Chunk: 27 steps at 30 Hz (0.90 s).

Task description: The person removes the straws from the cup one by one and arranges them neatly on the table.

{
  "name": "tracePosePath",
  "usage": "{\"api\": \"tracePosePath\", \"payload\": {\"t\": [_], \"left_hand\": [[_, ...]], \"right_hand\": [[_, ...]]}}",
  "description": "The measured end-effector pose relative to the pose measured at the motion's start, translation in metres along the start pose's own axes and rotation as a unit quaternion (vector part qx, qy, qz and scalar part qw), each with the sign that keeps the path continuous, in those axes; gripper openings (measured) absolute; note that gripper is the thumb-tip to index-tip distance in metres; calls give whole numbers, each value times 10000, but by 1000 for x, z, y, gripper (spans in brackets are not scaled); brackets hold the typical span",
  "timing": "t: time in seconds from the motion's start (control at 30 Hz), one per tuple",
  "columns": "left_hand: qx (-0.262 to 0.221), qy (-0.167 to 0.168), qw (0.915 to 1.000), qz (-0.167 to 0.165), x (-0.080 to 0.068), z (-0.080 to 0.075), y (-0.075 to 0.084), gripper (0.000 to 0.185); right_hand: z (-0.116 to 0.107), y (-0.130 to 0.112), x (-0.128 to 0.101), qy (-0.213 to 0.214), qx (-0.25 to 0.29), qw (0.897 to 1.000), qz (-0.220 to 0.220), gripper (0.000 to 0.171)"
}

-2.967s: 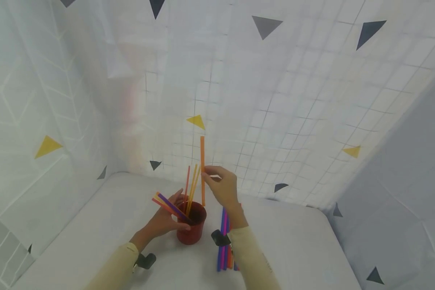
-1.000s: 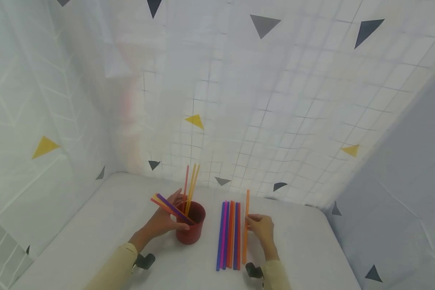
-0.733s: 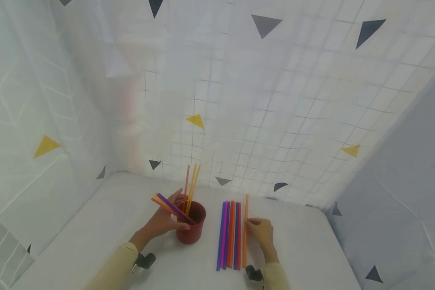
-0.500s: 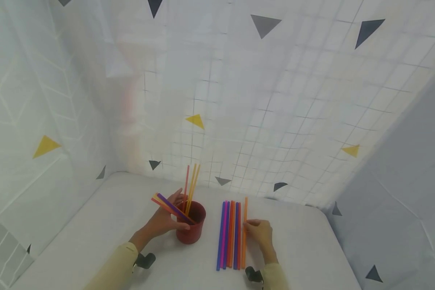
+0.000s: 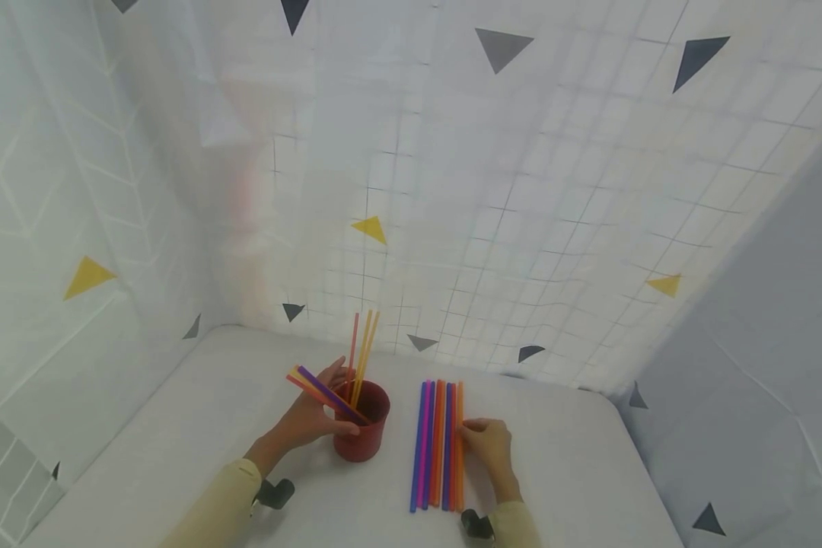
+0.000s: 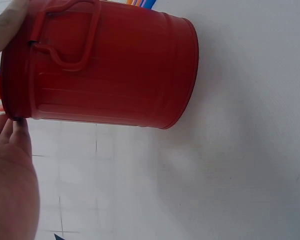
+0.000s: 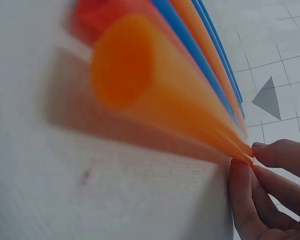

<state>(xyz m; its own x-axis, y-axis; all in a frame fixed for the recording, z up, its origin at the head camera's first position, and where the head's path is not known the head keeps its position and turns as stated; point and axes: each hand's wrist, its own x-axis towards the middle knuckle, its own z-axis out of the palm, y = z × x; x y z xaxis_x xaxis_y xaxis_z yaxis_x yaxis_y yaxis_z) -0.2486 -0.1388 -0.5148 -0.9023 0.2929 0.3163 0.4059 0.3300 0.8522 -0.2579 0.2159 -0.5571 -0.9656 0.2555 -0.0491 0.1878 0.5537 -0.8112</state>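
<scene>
In the head view my left hand holds the rim of a red metal pot, thumb on the near side and fingers behind. The left wrist view shows the pot's wire handle on its side. Yellow straws and a red one stand up in the pot; a purple straw and others lean left over the rim. My right hand pinches an orange straw between thumb and fingers, at the right end of a row. Its wide open end looms in the right wrist view.
Beside the orange straw lies a row of several straws, with a blue straw at its left end and a magenta straw next to it. They lie on a white table. A patterned white sheet rises behind.
My right hand has brought the orange straw from above the pot down to the table on the right, then slid it left against the row. My left hand has stayed on the pot.
</scene>
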Motion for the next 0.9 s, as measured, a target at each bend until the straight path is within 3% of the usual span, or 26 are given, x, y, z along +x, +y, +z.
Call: {"api": "tracePosePath", "payload": {"t": [0.33,0.9], "left_hand": [[4,15,10000,-57,-1,0,1,110],[-117,50,9999,-108,-1,1,1,108]], "right_hand": [[3,0,-2,86,-94,9997,-204,23],[7,-2,-4,174,-86,9997,-166,23]]}}
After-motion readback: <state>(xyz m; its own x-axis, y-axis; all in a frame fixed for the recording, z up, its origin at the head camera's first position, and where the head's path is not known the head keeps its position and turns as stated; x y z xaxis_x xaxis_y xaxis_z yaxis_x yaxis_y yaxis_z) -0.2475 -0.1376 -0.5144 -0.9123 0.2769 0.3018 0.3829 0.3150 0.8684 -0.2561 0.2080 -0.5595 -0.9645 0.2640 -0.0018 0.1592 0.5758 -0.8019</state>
